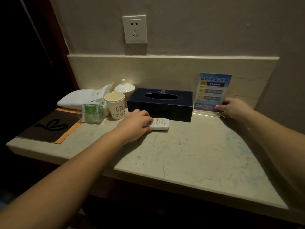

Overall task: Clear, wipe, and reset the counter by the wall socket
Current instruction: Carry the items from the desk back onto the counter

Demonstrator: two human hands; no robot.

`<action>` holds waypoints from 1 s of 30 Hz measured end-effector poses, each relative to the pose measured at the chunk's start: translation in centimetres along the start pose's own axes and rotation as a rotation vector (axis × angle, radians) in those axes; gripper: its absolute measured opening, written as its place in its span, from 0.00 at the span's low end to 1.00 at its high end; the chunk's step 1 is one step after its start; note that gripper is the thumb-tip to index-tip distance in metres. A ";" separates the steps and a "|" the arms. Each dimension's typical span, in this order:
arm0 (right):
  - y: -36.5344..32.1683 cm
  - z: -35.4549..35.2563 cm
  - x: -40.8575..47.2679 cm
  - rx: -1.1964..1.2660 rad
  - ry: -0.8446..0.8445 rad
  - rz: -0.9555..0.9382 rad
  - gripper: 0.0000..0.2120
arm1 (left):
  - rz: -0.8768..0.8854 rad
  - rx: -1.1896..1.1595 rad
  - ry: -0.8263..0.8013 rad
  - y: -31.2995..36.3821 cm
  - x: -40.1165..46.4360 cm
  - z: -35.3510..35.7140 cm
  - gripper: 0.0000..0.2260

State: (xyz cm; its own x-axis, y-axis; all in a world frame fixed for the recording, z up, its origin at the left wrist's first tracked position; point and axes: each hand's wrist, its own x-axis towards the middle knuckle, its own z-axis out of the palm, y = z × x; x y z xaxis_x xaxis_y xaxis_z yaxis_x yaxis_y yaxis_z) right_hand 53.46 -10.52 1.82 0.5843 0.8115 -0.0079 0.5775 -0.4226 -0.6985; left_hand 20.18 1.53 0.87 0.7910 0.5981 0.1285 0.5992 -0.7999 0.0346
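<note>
The left hand (137, 120) lies over the near end of a white remote (159, 124), its fingers curled round that end, and the remote lies flat on the bench (189, 151) just in front of the tissue box (160, 104). The right hand (234, 107) holds the lower right edge of a blue sign (212, 91) in a clear stand, thumb on its face and fingers behind; the sign stands upright against the backsplash, just right of the box.

The dark box sits at the back of the bench, below the wall socket (135, 29). Left of the box stands a paper cup (115, 104) with a smiley face, and behind the cup a white lidded bowl (125, 88). A clear holder (91, 114) with green packets stands just left of the cup. Behind that lie a folded white towel (75, 98) and some crumpled wrapping. A dark mat (47, 125) with an orange edge lies flat at the bench's left end. The near and right parts of the bench show pale veined stone.
</note>
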 end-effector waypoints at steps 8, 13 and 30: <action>0.1 0.5 1.9 0.043 0.006 -0.010 0.11 | -0.028 0.020 0.007 0.1 1.0 -0.1 0.19; 0.1 0.8 2.6 0.005 0.050 -0.034 0.12 | -0.050 0.028 0.006 -0.2 1.6 0.1 0.18; -0.1 0.6 1.5 0.057 0.083 -0.045 0.14 | -0.279 -0.079 -0.039 3.2 0.1 -2.0 0.22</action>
State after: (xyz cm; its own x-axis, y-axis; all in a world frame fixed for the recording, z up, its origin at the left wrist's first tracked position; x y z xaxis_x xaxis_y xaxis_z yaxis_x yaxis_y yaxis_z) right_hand 53.97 -9.00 1.40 0.6053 0.7918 0.0821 0.5721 -0.3610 -0.7365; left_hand 21.90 -1.07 2.99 0.6022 0.7957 0.0648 0.7840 -0.6047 0.1405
